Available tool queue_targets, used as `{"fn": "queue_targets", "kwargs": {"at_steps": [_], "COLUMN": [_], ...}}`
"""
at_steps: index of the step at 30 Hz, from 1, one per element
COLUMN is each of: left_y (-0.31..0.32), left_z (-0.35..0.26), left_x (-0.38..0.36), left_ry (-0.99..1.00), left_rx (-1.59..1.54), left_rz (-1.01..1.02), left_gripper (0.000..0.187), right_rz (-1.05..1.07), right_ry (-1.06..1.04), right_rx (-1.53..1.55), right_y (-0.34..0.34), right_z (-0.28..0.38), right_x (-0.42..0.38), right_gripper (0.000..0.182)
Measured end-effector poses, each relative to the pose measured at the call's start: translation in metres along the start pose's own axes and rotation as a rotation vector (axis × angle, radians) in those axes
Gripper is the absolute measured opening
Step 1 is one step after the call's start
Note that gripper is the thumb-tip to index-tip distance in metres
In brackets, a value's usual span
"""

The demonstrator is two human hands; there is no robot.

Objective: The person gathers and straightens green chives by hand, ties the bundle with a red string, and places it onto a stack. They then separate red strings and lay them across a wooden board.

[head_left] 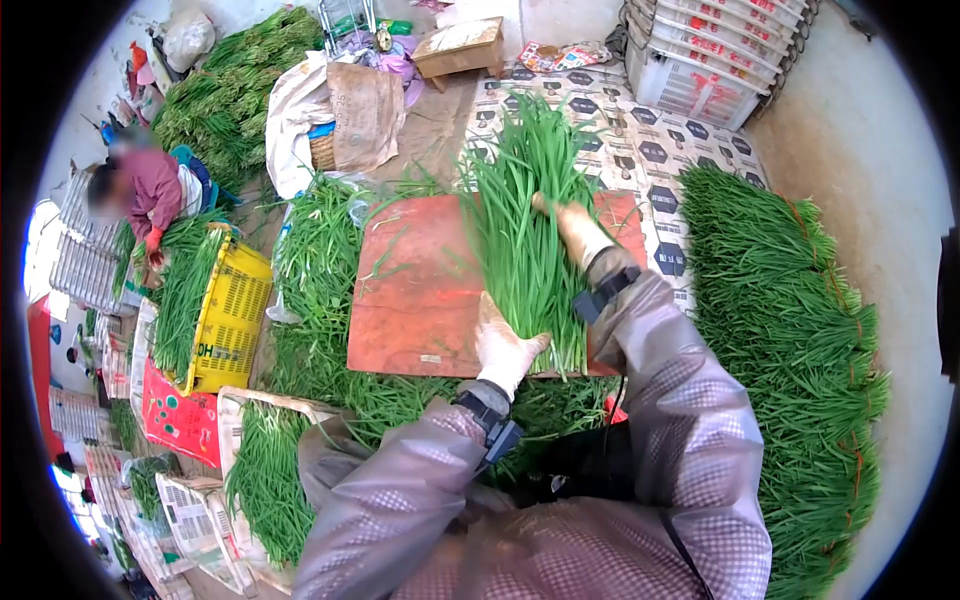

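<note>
A large bunch of garlic chives [530, 240] lies lengthwise on a reddish board [415, 290], its leaf tips reaching past the board's far edge. My left hand [508, 345], in a pale glove, grips the bunch's left side near the stem ends. Higher up on the right, my right hand [575, 228], gloved too, is closed against the leaves. The leaves hide part of the fingers of both hands. Loose leaves are scattered on the left of the board.
Tied chive bundles [780, 380] are stacked along the right wall. Loose greens [320, 250] lie left of the board, near a yellow crate [235, 320]. Another person [160, 195] handles greens at far left. White crates [700, 70] and a wooden stool [458, 50] stand behind.
</note>
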State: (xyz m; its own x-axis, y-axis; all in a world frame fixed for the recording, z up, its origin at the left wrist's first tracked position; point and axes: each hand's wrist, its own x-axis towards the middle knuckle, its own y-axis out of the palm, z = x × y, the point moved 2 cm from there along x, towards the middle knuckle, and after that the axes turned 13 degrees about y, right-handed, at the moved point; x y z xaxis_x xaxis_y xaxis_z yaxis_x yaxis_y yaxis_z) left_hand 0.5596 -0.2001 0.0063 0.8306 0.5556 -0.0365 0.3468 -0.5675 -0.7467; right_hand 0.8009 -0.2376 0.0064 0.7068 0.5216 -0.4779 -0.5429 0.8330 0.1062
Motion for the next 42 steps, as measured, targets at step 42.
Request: {"fn": "queue_targets", "kwargs": {"at_steps": [42], "left_y": [-0.022], "left_z": [-0.005], "left_x": [0.013], "left_ry": [-0.088], "left_rx": [0.148], "left_rz": [0.144], "left_gripper": [0.131], "right_rz": [0.260], "right_ry": [0.302], "right_rx": [-0.920], "right_y": [-0.027], "right_z": [-0.050], "right_x": [-0.103], "right_gripper": [0.021]}}
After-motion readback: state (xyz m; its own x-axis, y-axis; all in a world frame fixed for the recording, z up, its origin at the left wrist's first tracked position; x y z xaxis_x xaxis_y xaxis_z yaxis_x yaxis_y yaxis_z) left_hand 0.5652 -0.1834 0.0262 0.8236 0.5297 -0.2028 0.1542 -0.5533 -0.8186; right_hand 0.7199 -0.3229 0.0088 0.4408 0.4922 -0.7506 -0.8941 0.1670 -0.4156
